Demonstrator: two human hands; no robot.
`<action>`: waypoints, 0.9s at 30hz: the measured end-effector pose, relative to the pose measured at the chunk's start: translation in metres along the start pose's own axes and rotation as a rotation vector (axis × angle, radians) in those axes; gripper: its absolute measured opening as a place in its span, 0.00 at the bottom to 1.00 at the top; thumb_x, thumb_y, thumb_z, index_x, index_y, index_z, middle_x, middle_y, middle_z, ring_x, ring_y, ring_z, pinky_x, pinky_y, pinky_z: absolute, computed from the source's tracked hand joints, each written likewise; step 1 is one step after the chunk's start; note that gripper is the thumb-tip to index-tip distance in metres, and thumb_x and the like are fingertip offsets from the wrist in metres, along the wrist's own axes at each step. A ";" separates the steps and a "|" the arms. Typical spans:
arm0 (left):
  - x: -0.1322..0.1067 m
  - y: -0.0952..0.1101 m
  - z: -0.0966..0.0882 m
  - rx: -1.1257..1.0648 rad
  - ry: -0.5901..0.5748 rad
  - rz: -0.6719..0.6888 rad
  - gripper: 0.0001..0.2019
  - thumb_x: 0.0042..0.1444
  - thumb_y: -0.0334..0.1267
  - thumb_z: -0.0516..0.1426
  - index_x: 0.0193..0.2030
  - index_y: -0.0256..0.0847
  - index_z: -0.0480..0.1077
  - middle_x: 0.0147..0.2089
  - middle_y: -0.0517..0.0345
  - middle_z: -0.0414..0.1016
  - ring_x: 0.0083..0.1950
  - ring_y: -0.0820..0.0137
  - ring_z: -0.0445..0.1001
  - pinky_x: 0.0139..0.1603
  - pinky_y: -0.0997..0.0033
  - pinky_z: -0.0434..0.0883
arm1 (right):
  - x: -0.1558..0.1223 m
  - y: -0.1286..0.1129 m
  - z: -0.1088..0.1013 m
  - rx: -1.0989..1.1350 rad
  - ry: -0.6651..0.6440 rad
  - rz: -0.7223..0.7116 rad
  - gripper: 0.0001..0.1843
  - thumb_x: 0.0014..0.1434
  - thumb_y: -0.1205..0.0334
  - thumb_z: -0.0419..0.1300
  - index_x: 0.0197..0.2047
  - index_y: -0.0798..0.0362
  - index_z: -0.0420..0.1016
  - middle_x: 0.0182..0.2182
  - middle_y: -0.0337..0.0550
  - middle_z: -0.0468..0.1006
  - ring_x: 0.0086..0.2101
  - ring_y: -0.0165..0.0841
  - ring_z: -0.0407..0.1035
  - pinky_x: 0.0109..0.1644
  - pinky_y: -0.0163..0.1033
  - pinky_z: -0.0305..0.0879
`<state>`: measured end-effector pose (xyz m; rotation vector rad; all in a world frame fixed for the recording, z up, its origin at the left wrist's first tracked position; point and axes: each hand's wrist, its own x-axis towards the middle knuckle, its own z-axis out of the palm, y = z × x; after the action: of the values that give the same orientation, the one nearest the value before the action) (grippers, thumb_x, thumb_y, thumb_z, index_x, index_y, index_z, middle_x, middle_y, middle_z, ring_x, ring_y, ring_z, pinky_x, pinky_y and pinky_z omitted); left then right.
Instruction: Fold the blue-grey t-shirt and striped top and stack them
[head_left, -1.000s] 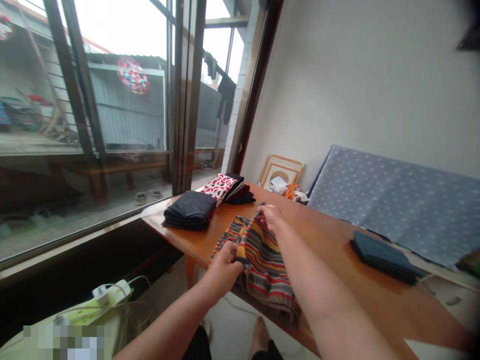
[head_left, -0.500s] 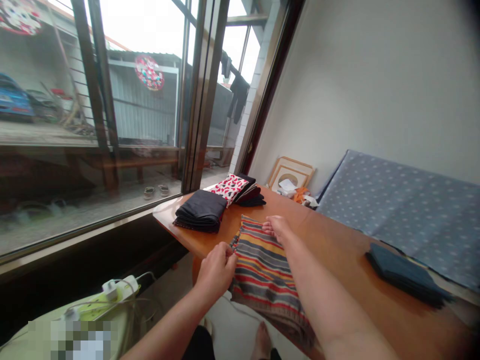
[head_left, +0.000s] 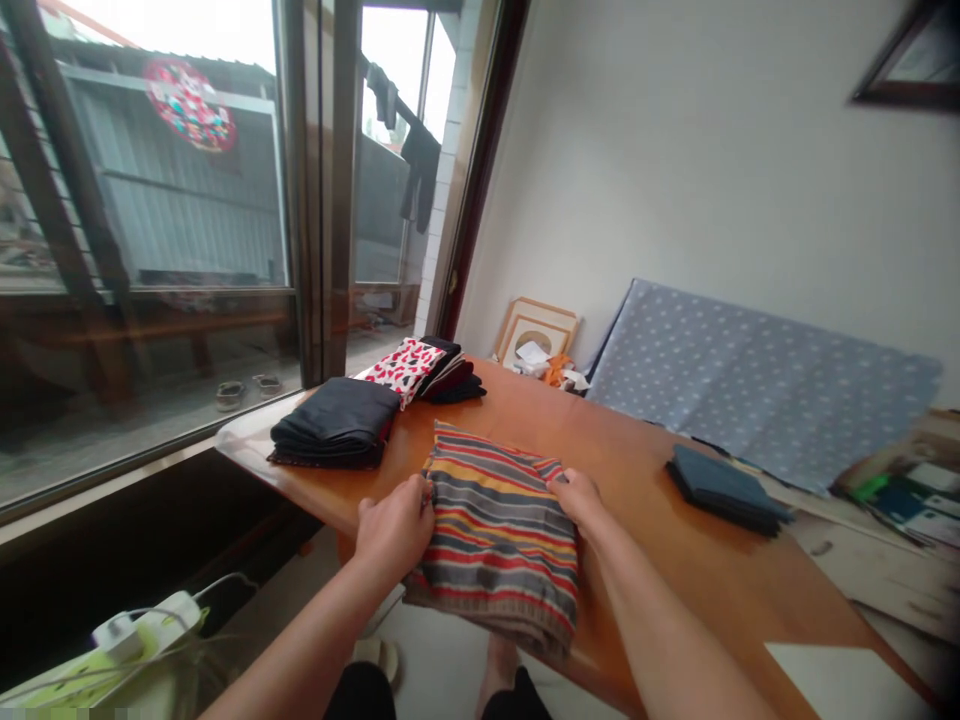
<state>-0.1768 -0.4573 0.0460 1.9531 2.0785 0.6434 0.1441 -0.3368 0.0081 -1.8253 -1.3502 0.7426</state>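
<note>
A striped cloth in red, yellow and grey lies on the wooden table, its near end hanging over the front edge. My left hand pinches the cloth's left edge, fingers closed on it. My right hand grips the cloth's right upper corner. Both hands rest at table height, one on each side of the cloth.
A folded black garment and a red-and-white patterned pile lie at the table's far left. A folded dark blue cloth lies to the right. A large window, a dotted grey mattress and a power strip surround the table.
The cloth was held bunched above the table, then laid down and spread flat. My hands have moved apart to its two sides. The camera has swung to the right.
</note>
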 end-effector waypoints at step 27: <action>0.022 0.088 0.044 -0.208 -0.076 0.169 0.14 0.60 0.48 0.53 0.29 0.43 0.70 0.32 0.56 0.75 0.35 0.64 0.72 0.36 0.69 0.60 | -0.162 0.038 -0.121 -0.316 0.000 -0.632 0.15 0.63 0.47 0.60 0.46 0.47 0.76 0.44 0.45 0.78 0.45 0.40 0.71 0.50 0.42 0.65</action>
<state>-0.0809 -0.4268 0.0499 2.0125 1.7396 0.7725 0.2156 -0.5259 0.0486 -1.4709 -1.9877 0.1996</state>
